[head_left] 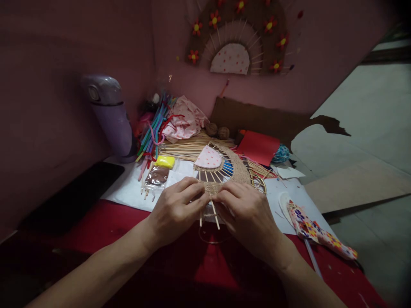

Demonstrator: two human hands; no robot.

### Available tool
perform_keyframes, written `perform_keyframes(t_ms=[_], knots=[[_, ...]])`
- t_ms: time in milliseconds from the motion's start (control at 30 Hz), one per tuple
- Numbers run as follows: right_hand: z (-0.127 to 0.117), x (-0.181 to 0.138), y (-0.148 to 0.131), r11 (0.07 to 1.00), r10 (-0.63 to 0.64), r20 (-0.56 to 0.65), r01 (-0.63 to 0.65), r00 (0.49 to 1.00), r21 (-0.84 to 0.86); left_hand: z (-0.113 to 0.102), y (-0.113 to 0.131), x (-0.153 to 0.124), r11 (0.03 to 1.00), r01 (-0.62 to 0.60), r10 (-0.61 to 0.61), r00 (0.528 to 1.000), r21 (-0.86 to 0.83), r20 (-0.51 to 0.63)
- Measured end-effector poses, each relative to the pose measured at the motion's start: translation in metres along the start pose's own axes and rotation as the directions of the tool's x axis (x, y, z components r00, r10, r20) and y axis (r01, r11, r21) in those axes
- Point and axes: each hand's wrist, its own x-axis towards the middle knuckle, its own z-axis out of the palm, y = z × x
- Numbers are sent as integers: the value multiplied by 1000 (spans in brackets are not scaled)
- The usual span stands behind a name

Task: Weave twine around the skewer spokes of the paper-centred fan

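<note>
One half-round stick fan (238, 171), jute-woven rim, polka-dot centre (208, 158)

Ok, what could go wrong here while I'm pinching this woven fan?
The left hand and right hand pinch the woven fan at its near edge. The thin sticks poking out below them could snap or pull loose. The twine rows may slacken if either grip slips.
</note>
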Motion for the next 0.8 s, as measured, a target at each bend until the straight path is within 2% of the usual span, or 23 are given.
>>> perform_keyframes(t_ms=[167,400,633,800], knots=[[-2,0,0,992,80,35,-83,996,95,0,0,-1,1000,12,-12,1000,6,0],[-1,0,-1,998,13,5,-14,1000,61,0,1,1,1000,15,-15,1000,-1,-4],[0,0,1,997,27,25,-29,999,68,-3,0,2,1000,-31,31,999,1,41],[2,0,0,998,15,4,-16,1000,62,-3,-1,1,998,-51,50,998,22,30]])
